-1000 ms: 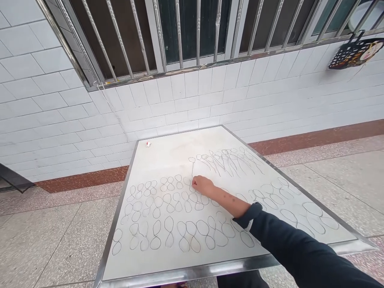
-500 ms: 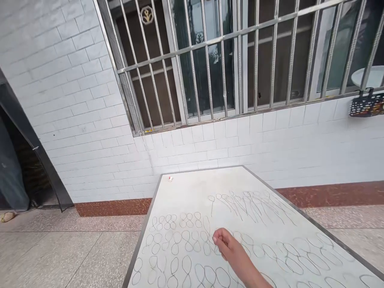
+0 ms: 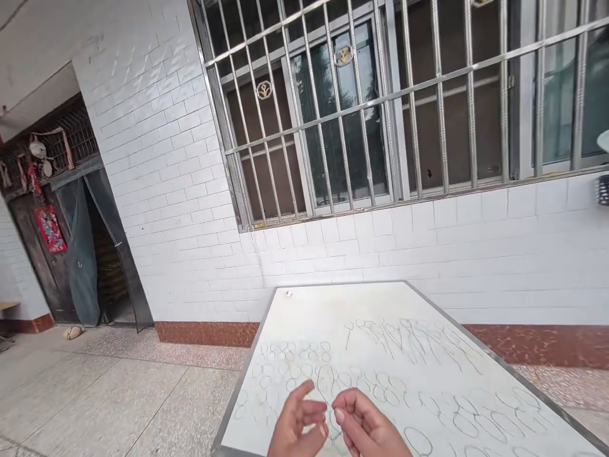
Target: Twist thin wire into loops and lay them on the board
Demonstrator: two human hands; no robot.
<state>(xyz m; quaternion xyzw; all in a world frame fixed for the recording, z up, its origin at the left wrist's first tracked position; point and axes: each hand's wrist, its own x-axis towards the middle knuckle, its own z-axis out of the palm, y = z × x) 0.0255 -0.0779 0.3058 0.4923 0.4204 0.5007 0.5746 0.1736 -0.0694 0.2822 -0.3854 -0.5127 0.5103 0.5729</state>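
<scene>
My left hand [image 3: 302, 422] and my right hand [image 3: 366, 424] are close together over the white table [image 3: 328, 304]. The left thumb and fingers are bent toward the right hand; whether something is between them is too small to tell. The right thumb and index finger are pinched on something I cannot make out. Thin wire-like figure-eight loops [image 3: 318, 350] lie in rows on the table around the hands. Farther back lies a group of loops with long tails [image 3: 404, 336].
A small red and white object [image 3: 288, 294] lies near the table's far left corner. Behind the table stands a white tiled wall [image 3: 190, 190] with a barred window [image 3: 342, 127]. At the left are a doorway curtain [image 3: 83, 254] and a shoe [image 3: 73, 332] on the floor.
My left hand has come into view beside my right hand, which has moved slightly lower. The camera view has shifted up and to the left, showing more of the doorway.
</scene>
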